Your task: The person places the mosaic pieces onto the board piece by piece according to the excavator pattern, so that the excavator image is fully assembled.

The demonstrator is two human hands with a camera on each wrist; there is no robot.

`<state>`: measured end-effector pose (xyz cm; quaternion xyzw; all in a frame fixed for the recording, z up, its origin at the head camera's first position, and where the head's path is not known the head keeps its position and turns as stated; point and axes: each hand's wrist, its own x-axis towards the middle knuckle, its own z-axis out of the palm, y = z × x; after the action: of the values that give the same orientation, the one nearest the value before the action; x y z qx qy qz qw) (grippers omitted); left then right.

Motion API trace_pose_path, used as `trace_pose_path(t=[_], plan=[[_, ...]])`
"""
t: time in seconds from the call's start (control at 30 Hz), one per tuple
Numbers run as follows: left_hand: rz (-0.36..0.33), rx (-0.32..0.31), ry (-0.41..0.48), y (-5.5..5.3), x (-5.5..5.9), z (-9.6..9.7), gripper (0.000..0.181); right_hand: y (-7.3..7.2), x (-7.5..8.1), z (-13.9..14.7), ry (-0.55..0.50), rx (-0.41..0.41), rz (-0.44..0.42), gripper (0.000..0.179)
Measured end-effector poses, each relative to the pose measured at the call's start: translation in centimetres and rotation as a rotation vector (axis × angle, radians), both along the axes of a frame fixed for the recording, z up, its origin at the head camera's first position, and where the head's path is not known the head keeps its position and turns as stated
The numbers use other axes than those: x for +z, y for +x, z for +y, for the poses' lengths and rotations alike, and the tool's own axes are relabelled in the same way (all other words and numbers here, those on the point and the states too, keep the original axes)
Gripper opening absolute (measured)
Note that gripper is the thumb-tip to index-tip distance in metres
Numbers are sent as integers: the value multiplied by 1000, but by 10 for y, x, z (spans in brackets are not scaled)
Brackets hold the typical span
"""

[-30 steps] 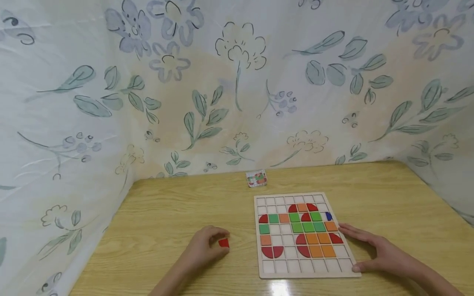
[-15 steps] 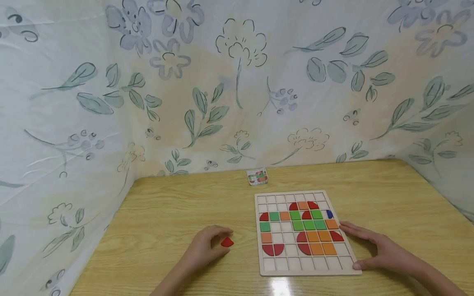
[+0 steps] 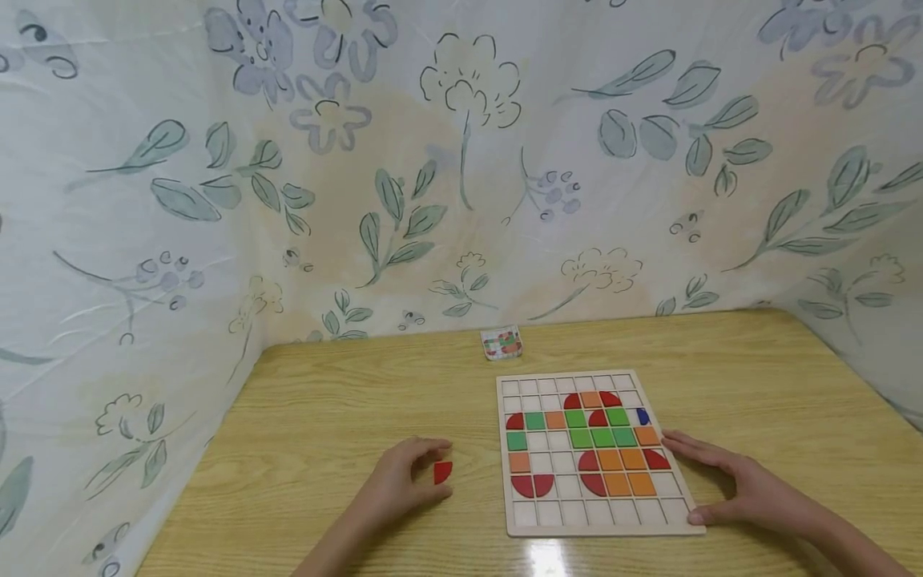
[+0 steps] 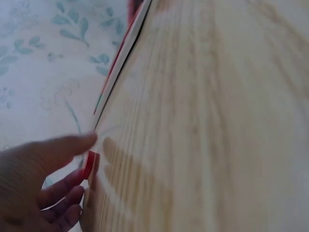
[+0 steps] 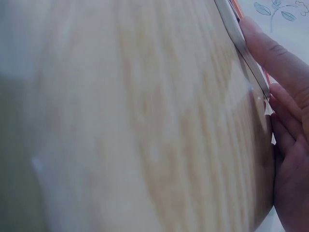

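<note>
A red quarter-circle tile [image 3: 443, 473] lies on the table between the thumb and fingers of my left hand [image 3: 404, 474]. These are spread apart around it; in the left wrist view a gap shows between the thumb and the tile [image 4: 89, 165], while a fingertip meets the tile's lower end. My right hand [image 3: 750, 483] rests at the right edge of the wooden grid board [image 3: 594, 530], its fingers extended and the thumb on the near corner. Red, green and orange tiles [image 3: 618, 482] fill several squares of the board. One small blue tile [image 3: 643, 417] sits at the right.
Behind the board lies a small pattern card [image 3: 501, 343] with coloured shapes. The wood-grain table [image 3: 346, 393] extends around the board. Floral cloth [image 3: 461, 160] hangs along the back and both sides.
The red tile has turned in my left hand, and the fingers have opened a little around it. My right hand stays at the board's edge. The view has shifted slightly.
</note>
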<state>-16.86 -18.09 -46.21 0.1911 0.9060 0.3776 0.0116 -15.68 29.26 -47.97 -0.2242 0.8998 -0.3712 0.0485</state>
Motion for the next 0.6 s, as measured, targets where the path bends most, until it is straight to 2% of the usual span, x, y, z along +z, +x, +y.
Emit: trace_pose_path(t=[0.13, 0.4, 0.5, 0.6], plan=[[6, -15, 5, 1, -2, -1, 41, 0, 0, 0, 2, 0, 12, 78], [21, 54, 25, 5, -6, 1, 35, 0, -1, -1, -55, 41, 36, 77], [28, 69, 36, 5, -3, 4, 34, 0, -1, 0, -61, 49, 42, 77], [14, 75, 55, 3, 4, 11, 34, -1, -1, 0, -59, 51, 45, 77]])
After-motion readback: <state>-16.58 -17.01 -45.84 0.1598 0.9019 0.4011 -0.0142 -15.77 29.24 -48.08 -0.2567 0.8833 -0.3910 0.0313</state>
